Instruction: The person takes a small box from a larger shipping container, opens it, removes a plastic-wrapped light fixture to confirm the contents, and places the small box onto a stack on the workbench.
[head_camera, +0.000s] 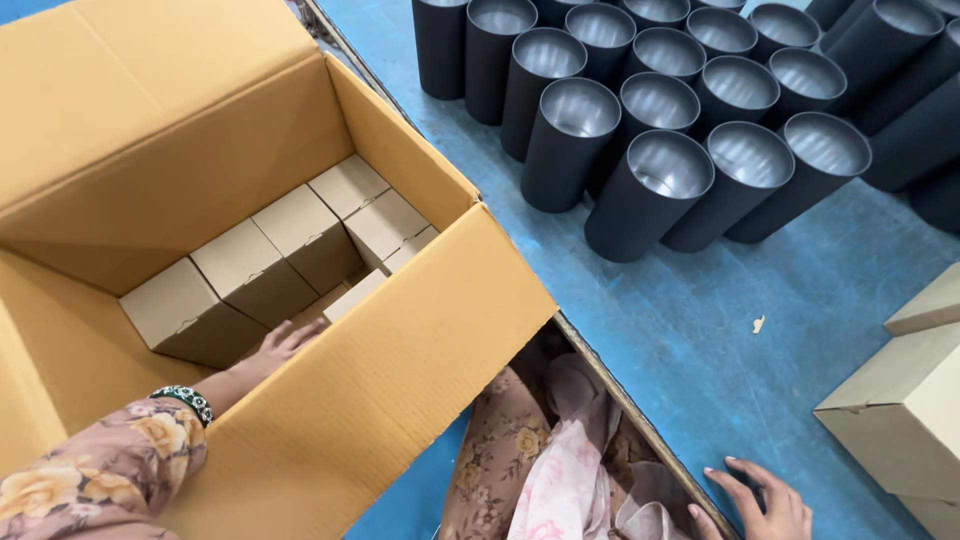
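The right hand (765, 505) lies flat, fingers spread and holding nothing, at the worktop's (690, 340) near edge. The left hand (283, 345), its grip loose and open, reaches into the big carton (400, 370) and touches the small cardboard boxes (250, 270) packed along its bottom. Farther back, black cylinders (650, 130) stand clustered toward the far edge.

Probably factory packing bench: cartons (250, 270), cylinders (645, 190)

My left hand (285, 345) reaches into the big carton (400, 370) at my left, touching the small boxes (250, 270) packed inside. Right of it, tubes (650, 190) stand behind on the surface (720, 330); my right hand (765, 505) rests on its near edge.
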